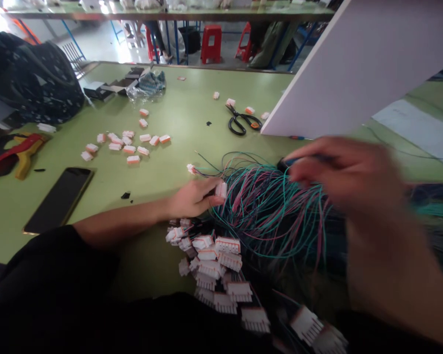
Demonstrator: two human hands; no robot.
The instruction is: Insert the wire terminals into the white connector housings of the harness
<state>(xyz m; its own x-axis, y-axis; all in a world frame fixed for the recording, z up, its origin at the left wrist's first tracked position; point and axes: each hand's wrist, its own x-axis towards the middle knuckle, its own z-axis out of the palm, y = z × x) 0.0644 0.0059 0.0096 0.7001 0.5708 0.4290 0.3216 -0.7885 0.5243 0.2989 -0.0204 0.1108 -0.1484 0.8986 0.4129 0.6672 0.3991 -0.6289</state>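
Note:
My left hand [192, 199] is closed on a white plug connector [221, 190], pinched between thumb and fingers at the left end of a loose bundle of green, pink and dark wires [269, 206]. Above the right part of that bundle is my right hand [349, 172], smeared by motion. Its fingers look pinched around something dark, which I cannot make out. A smaller white connector [191, 169] with wires lies just beyond my left hand. Close to my body, below the left hand, several wired white connectors [227, 260] with orange edges lie in a heap.
Loose white-and-orange connectors [127, 141] are scattered at the left. Black-handled scissors [238, 123] lie near a white upright panel [328, 73]. A phone [59, 199], a red-and-yellow tool [20, 152] and a dark patterned bag [33, 78] are further left.

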